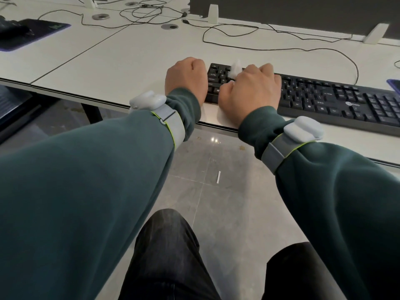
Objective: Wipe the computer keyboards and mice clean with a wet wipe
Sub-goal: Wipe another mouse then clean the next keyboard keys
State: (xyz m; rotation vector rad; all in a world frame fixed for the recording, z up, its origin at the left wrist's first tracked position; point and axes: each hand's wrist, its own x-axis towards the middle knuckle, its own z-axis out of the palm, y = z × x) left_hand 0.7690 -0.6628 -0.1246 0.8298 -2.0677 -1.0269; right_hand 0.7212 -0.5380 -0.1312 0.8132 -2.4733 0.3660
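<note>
A black keyboard point(324, 98) lies on the white desk point(129, 61) near its front edge, angled to the right. My right hand point(251, 89) rests palm-down on the keyboard's left part, pressing a crumpled white wet wipe point(235, 68) onto the keys. The wipe sticks out beyond my fingers. My left hand point(186, 79) is curled into a fist on the desk, touching the keyboard's left end. I cannot tell whether it grips the keyboard's edge. No mouse is clearly visible by this keyboard.
Black cables point(281, 46) loop across the desk behind the keyboard. A dark mouse pad point(32, 33) with a dark object on it lies at far left. A dark partition point(303, 9) with white brackets stands at the back. Something purple-edged point(395, 84) shows at the right edge.
</note>
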